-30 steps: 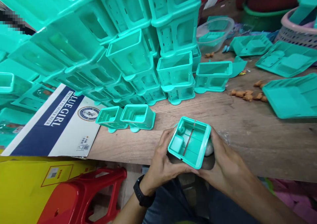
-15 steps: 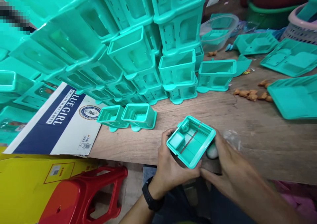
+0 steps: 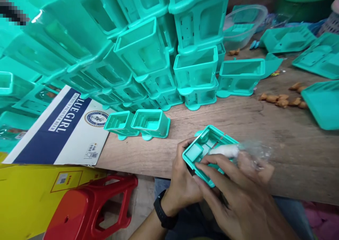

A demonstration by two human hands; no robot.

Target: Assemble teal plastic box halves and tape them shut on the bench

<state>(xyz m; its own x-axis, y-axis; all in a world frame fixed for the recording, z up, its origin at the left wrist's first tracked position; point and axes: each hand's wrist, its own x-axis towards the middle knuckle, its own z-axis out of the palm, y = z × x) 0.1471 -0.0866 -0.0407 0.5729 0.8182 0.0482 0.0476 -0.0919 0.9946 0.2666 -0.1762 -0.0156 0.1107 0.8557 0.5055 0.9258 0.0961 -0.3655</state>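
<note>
My left hand (image 3: 182,180), with a black watch on the wrist, grips a teal plastic box (image 3: 188,151) tilted open side up above the table edge. Inside the box is a raised block with a narrow slot beside it. My right hand (image 3: 238,194) is curled over the box's right side, its fingertips at the near rim and opening. A white rounded tube-like piece (image 3: 225,150) reaches over the box beside these fingers. Clear plastic film (image 3: 256,151) shows next to it. I cannot tell whether the white piece is held or covers a finger.
Stacked teal boxes (image 3: 196,70) rise at the back and left. Two small teal boxes (image 3: 150,125) stand left of my hands. Brown figures (image 3: 278,99) and teal panels (image 3: 321,105) lie on the right. A printed carton (image 3: 71,134) and red stool (image 3: 69,211) are at left.
My right hand has moved from the box's right side to over its opening. The white piece and clear film now show above the box. My left hand still grips the box.
</note>
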